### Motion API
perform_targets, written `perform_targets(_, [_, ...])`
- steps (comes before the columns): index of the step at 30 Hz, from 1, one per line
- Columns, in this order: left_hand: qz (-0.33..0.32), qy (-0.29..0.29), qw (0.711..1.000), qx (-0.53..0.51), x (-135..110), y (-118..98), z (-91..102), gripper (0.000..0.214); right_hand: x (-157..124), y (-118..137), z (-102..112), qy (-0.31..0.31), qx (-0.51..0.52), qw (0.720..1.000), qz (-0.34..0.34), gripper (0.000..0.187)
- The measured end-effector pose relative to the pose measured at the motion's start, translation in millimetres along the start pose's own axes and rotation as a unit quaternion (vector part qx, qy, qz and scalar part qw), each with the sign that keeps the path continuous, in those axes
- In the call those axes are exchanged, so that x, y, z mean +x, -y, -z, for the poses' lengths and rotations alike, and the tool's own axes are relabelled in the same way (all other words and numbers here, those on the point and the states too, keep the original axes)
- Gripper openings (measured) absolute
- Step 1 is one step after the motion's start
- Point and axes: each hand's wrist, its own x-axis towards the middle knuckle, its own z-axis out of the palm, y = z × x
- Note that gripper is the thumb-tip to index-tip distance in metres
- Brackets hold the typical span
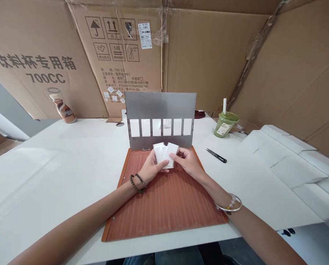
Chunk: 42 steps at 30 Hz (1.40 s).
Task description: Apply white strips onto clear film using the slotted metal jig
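Observation:
Both hands hold small white cards (160, 151), fanned out above the upper part of a reddish-brown ridged board (164, 202). My left hand (153, 165) is closed on the left side of the cards, its thumb across their front. At their right side, my right hand (186, 161) pinches a white card (171, 151) between thumb and fingers. Just behind, a grey metal frame (161, 105) with a row of rectangular windows stands upright at the board's far edge. How many cards there are, I cannot tell.
Black thread snips (216, 155) lie right of the board. Beyond them stands a green drink cup (225, 125) with a straw. White folded sheets (294, 158) cover the table's right side. A bottle (63, 109) stands at the back left. Cardboard walls (216, 55) enclose the back.

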Motion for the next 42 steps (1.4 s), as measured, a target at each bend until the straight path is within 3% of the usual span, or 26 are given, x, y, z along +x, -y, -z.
perform_targets(11, [0.004,-0.009,0.999,-0.037,3,-3,0.0,0.056,3,-2,-1,-0.017,0.0,1.0,0.0,0.023])
perform_targets(16, [-0.006,-0.04,0.998,-0.056,4,3,-2.2,0.057,3,-12,2,-0.054,0.033,0.998,-0.02,0.031])
perform_targets(20, [-0.01,-0.054,0.996,-0.065,2,9,-5.4,0.045,-2,-15,2,-0.086,0.07,0.993,-0.049,0.04])
perform_targets(24, [-0.013,-0.059,0.995,-0.075,-2,12,-8.3,0.044,-9,-10,3,-0.08,0.088,0.989,-0.082,0.044])
perform_targets(28, [-0.014,-0.05,0.995,-0.086,-5,13,-9.2,0.042,-12,-11,5,-0.073,0.035,0.99,-0.113,0.044])
perform_targets(34, [-0.006,-0.031,0.995,-0.09,-5,15,-8.4,0.036,-13,-15,6,-0.025,-0.006,0.995,-0.1,0.044])
perform_targets(42, [0.003,-0.026,0.995,-0.1,-5,13,-6.7,0.037,-13,-15,7,-0.041,-0.022,0.994,-0.101,0.044])
